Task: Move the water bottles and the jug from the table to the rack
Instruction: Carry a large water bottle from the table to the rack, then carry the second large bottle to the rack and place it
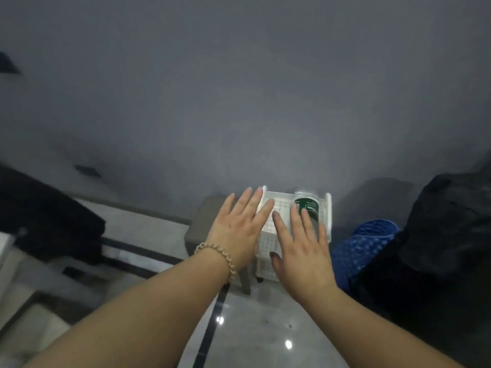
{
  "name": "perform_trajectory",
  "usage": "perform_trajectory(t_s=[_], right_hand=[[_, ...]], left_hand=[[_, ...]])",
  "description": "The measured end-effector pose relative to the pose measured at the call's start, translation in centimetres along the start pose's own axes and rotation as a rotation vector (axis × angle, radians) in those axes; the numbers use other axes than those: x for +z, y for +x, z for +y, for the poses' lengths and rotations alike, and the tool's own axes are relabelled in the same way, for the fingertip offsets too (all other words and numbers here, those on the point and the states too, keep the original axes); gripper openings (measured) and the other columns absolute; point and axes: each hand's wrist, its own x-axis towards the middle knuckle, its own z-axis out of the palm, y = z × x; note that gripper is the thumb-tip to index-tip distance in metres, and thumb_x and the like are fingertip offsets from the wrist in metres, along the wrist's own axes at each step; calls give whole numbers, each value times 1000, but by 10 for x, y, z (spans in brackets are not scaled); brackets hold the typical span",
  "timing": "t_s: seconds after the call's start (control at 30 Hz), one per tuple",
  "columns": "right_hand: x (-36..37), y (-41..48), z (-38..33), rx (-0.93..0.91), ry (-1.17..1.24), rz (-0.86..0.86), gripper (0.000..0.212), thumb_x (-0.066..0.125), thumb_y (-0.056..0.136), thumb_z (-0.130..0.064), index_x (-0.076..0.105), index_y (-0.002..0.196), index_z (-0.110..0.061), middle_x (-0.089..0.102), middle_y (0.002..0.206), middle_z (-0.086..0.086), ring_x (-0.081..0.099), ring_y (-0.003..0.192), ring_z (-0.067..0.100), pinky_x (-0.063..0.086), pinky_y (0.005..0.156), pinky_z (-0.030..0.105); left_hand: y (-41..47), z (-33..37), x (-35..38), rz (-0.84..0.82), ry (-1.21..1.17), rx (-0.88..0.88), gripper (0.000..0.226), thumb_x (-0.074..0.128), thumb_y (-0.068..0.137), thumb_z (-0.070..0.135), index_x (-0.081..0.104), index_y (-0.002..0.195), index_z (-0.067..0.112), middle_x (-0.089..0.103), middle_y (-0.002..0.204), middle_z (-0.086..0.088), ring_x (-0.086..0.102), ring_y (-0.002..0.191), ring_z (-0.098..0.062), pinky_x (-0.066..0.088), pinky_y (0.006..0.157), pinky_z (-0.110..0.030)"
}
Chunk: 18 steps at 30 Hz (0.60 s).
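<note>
A white perforated plastic rack (281, 205) stands on the floor against the grey wall. One water bottle with a green label (307, 205) stands on its top shelf at the right. My left hand (239, 229) hovers flat over the rack's left side, fingers spread, with a beaded bracelet at the wrist. My right hand (303, 251) hovers over the rack's front, fingers apart, its fingertips just in front of the bottle. Neither hand holds anything. The lower shelves are mostly hidden by my hands. No table or jug is in view.
A grey stool (202, 224) stands just left of the rack. A blue patterned object (361, 248) and a black bag (446, 235) crowd the right. A dark object (45, 216) lies at the left. Glossy tiled floor (255, 328) with dark strips lies below.
</note>
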Motion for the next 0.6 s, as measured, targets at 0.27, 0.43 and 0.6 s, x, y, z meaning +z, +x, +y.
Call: perform_trajectory(t_s=[0.27,0.43,0.6], right_hand=[[-65,-59,-163,-275,38,158,85,56,86,-43,4,149,-25,3,157,14,-1,144,29,-3,113,51],[-94,-164,-306,-469,72,273,81,45,87,-51,-1,149,-25,2,157,13,-4,143,26,2,113,53],[-112,-271,-456,-651,184,237,79,39,91,-52,-11,148,-30,-16,156,5,-18,141,22,-9,112,50]], left_hand=[[-201,-71,-88,103,81,-401,85,48,87,32,-14,144,22,-6,157,-6,-7,142,-22,-8,111,-45],[-408,-109,-150,111,187,-649,84,48,88,38,-15,143,24,-5,157,-5,-6,142,-23,-7,110,-46],[-595,-137,-211,79,265,-807,83,49,88,44,-10,143,25,-3,157,-6,-2,142,-27,-10,108,-46]])
